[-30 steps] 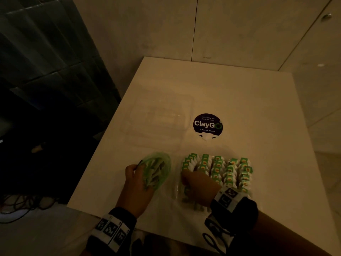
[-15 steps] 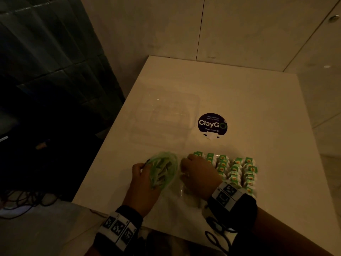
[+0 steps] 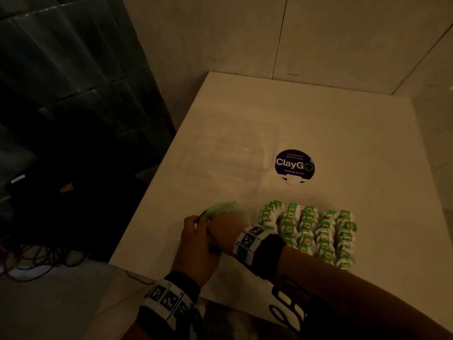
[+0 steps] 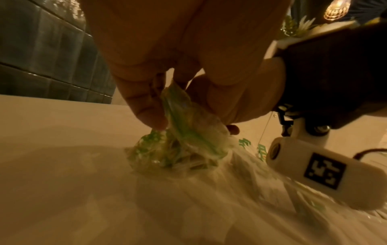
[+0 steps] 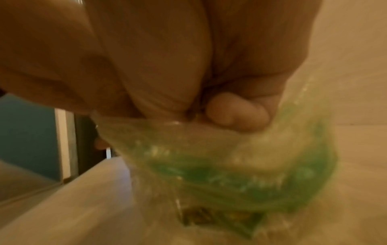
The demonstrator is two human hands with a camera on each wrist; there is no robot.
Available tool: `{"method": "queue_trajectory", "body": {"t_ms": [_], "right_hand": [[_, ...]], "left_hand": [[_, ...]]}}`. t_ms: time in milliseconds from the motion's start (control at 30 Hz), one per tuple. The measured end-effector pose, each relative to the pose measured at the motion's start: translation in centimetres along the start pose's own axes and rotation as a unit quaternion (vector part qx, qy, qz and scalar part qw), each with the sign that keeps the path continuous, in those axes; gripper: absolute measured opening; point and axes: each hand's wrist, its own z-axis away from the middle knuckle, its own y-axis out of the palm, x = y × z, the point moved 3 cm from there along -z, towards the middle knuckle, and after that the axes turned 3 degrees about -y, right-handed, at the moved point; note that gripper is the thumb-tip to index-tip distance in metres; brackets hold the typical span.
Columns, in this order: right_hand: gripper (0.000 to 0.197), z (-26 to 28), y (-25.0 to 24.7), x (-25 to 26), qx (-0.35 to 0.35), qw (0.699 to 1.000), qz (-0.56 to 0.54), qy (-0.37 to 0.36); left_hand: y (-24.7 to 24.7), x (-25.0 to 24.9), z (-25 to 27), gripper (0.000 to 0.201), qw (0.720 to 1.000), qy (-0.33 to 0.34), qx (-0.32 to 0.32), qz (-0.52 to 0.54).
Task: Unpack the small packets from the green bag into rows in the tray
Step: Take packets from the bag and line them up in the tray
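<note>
Beside packet rows (image 3: pixel 308 231) (five), both hands, left (image 3: pixel 196 244) and right (image 3: pixel 225 223), pinch green bag (image 3: pixel 224 209).

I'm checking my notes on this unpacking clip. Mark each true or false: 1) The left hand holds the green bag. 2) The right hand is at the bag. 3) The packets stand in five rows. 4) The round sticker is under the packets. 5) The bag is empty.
1) True: the left hand pinches the green bag.
2) True: the right hand has its fingers in it.
3) True: the packets form five rows.
4) False: the round sticker lies beyond them.
5) False: packets show inside.
</note>
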Motion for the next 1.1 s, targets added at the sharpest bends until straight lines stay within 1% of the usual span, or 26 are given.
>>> {"method": "queue_trajectory", "body": {"t_ms": [100, 167, 267, 367, 433, 467, 500, 567, 600, 633, 667, 700, 733, 767, 800, 833, 867, 933, 967, 1000, 1067, 1100], "right_hand": [[0.029, 0.5, -0.4, -0.7, -0.037, 0.999, -0.012, -0.024], [0.028, 1.5, -1.0, -1.6, -0.083, 0.995, -0.037, -0.028], [0.028, 3.3, -2.0, -2.8, -0.168, 0.977, -0.131, 0.0], [0.018, 5.5, -2.7, -4.3, -0.239, 0.934, -0.262, 0.048], [0.009, 6.6, -2.5, -5.6, -0.254, 0.892, -0.365, 0.075], [0.008, 7.0, -2.3, -6.1, -0.249, 0.87, -0.418, 0.086], [0.01, 7.5, -2.0, -6.5, -0.237, 0.845, -0.47, 0.096], [0.013, 8.3, -1.3, -7.0, -0.215, 0.796, -0.555, 0.11], [0.012, 8.6, -1.0, -7.2, -0.212, 0.781, -0.577, 0.112], [0.01, 9.0, -0.8, -7.3, -0.212, 0.773, -0.587, 0.112], [0.007, 9.2, -0.6, -7.3, -0.218, 0.766, -0.594, 0.112], [0.005, 9.5, -0.5, -7.2, -0.232, 0.76, -0.596, 0.114], [0.006, 9.7, -0.5, -7.1, -0.252, 0.753, -0.596, 0.118], [0.009, 9.8, -0.6, -7.0, -0.275, 0.75, -0.589, 0.12], [0.011, 10.0, -0.8, -6.9, -0.3, 0.755, -0.571, 0.116], [0.011, 10.2, -1.0, -6.6, -0.325, 0.768, -0.541, 0.107], [0.01, 10.3, -1.3, -6.4, -0.352, 0.782, -0.505, 0.094], [0.009, 11.1, -1.6, -6.6, -0.396, 0.804, -0.438, 0.072], [0.007, 11.2, -1.9, -6.6, -0.403, 0.814, -0.414, 0.062], [0.004, 11.4, -2.0, -6.7, -0.4, 0.826, -0.393, 0.049], [0.006, 12.1, -2.1, -6.7, -0.384, 0.858, -0.342, 0.011], [0.006, 12.4, -2.0, -6.6, -0.374, 0.863, -0.34, -0.007]], "left_hand": [[-0.5, 0.1, -0.2, 0.065, 1.0, -0.014, 0.002, 0.027], [-0.8, 0.1, -0.3, 0.064, 0.998, -0.012, 0.004, 0.057], [-1.0, 0.2, -0.4, 0.064, 0.998, -0.007, 0.021, 0.058], [-0.9, 0.2, -0.6, 0.062, 0.998, -0.006, 0.044, 0.034], [-0.9, -0.1, -0.5, 0.056, 0.998, -0.008, 0.051, 0.017], [-0.9, -0.4, -0.3, 0.053, 0.999, -0.008, 0.046, -0.004], [-0.9, -0.7, -0.1, 0.051, 0.999, -0.004, 0.029, -0.037], [-1.4, -2.0, 0.5, 0.043, 0.995, 0.024, -0.039, -0.085], [-1.7, -2.8, 0.8, 0.036, 0.992, 0.059, -0.079, -0.082], [-2.0, -3.8, 1.1, 0.026, 0.986, 0.104, -0.11, -0.062], [-2.1, -4.8, 1.4, 0.017, 0.982, 0.143, -0.118, -0.036], [-1.9, -5.6, 1.7, 0.01, 0.981, 0.164, -0.1, 0.0], [-1.7, -6.5, 1.8, 0.006, 0.984, 0.16, -0.065, 0.049], [-1.3, -7.2, 1.8, 0.002, 0.985, 0.134, -0.023, 0.11], [-0.8, -7.8, 1.8, 0.005, 0.978, 0.1, 0.015, 0.18], [-0.3, -8.4, 1.8, 0.014, 0.966, 0.068, 0.042, 0.248], [0.1, -8.8, 1.7, 0.023, 0.95, 0.044, 0.056, 0.305], [1.0, -10.0, 1.9, 0.032, 0.916, 0.017, 0.055, 0.396], [1.2, -10.3, 1.8, 0.033, 0.903, 0.006, 0.045, 0.428], [1.4, -10.4, 1.7, 0.035, 0.891, -0.007, 0.035, 0.452], [2.0, -10.8, 1.6, 0.034, 0.873, -0.041, 0.023, 0.486], [2.3, -10.8, 1.6, 0.03, 0.864, -0.056, 0.021, 0.501]]}}
